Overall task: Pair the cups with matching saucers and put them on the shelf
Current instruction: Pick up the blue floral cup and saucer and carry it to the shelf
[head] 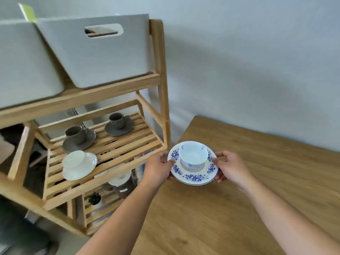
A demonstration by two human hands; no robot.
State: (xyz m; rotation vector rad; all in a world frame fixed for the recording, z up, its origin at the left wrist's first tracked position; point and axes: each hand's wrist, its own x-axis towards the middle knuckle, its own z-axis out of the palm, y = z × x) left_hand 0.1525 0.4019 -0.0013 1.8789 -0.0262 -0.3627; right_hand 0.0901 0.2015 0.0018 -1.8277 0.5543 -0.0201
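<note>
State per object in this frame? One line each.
blue floral saucer: held level at both edges, above the table edge
blue-and-white cup: upright on that saucer
left hand: gripping the saucer's left rim
right hand: gripping its right rim
two grey cup sets: upright on slatted shelf
white cup set: on shelf, front left
grey bins: on top shelf

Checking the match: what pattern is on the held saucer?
Blue flowers on white, blue rim; head view.

One head view, looking forward and down, tilted. The shelf [103, 144] sits close at left, the table [239, 199] just right of it.
</note>
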